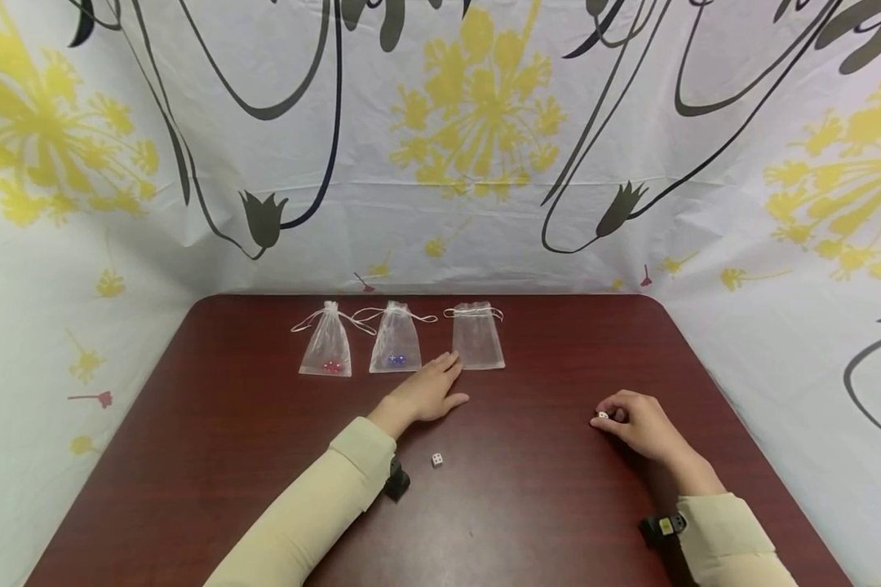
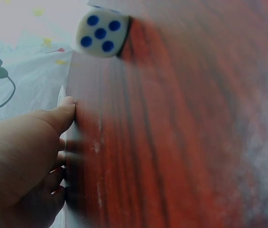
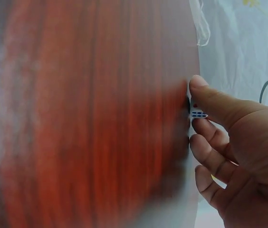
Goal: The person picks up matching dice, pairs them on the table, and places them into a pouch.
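Note:
In the head view my left hand [image 1: 427,393] lies flat with its fingers extended, fingertips at the lower left corner of a sheer white drawstring bag [image 1: 479,344]. No dice show inside that bag. Off to the right, thumb and index finger of my right hand [image 1: 644,424] pinch a small white die [image 1: 603,416] close over the table. Blue and red pips show on this die [image 3: 199,114] in the right wrist view. A second white die [image 1: 436,460] sits on the table beside my left wrist; large in the left wrist view, the die [image 2: 100,33] shows five blue pips.
Left of the third bag lie two more drawstring bags, one with red dice [image 1: 333,367], the other with blue dice [image 1: 396,359]. The dark red wooden table [image 1: 529,505] ends at a patterned white cloth [image 1: 440,228] behind and at the sides.

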### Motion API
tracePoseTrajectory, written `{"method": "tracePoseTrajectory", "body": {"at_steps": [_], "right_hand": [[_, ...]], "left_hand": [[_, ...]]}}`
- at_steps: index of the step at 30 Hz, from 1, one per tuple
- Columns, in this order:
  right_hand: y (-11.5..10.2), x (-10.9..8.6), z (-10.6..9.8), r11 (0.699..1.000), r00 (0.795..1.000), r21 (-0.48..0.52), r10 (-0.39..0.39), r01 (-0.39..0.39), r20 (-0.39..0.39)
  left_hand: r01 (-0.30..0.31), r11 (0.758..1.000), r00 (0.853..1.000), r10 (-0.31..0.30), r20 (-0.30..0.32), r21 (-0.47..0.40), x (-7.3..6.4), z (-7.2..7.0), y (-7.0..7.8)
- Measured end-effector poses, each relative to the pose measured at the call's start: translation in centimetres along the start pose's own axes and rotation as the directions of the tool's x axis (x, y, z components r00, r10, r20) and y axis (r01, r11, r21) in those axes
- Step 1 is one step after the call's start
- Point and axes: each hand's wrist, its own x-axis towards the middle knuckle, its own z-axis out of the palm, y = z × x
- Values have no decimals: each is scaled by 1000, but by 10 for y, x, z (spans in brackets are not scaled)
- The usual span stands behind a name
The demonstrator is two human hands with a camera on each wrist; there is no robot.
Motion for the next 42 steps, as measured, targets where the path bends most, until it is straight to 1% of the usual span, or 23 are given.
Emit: {"method": "tracePoseTrajectory", "body": {"at_steps": [6,11,19,26,30,34,37,40,42], "right_hand": [[-5,3,0,1000,1000,11,-6,6,-10],[-17,10,0,999,999,37,-37,37,-15],[-44,23,7,991,995,86,-100,102,-20],[-70,37,15,974,982,129,-185,186,-20],[-84,45,22,964,975,148,-221,220,-7],[-98,50,29,955,970,179,-244,236,22],[-106,52,36,945,962,206,-268,253,48],[-113,54,42,934,951,229,-298,274,77],[-117,55,47,926,942,236,-324,296,88]], "left_hand": [[-1,1000,1000,1,-1,1,1,-1,1],[1,1000,1000,-1,0,-9,0,0,1],[-2,1000,1000,2,2,-16,-1,0,1],[-5,1000,1000,5,-8,-18,0,0,0],[1,1000,1000,-2,-10,-31,-1,-1,0],[11,998,1000,-12,-11,-55,-1,-3,2],[17,994,999,-21,-40,-107,1,-5,4],[16,990,994,-30,-101,-143,4,-8,5],[20,988,988,-43,-149,-152,7,-12,6]]}}
